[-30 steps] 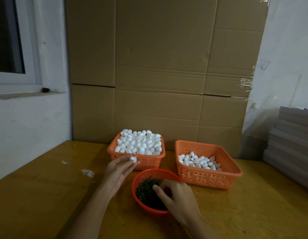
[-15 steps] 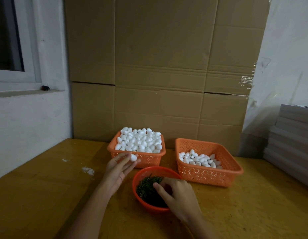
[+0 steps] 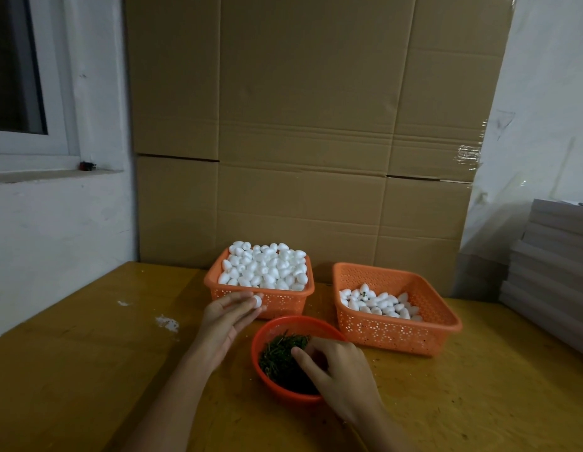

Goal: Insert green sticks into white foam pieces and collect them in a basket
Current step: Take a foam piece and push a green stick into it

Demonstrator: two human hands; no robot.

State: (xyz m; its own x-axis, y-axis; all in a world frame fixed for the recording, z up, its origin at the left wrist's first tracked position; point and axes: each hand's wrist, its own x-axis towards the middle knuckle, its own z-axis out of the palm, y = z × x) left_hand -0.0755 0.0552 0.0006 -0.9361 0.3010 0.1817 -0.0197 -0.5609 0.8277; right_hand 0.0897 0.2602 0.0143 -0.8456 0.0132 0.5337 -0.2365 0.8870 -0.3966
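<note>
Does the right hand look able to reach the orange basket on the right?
Probably yes. The right hand is in the red bowl of green sticks, and the right orange basket stands close beside the bowl, open on top. Nothing lies between them; the left hand holds a foam piece farther left.

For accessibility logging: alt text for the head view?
The left hand pinches a white foam piece; the right hand reaches into a round red bowl of green sticks. Behind stand a heaped orange basket and a sparser orange basket.
</note>
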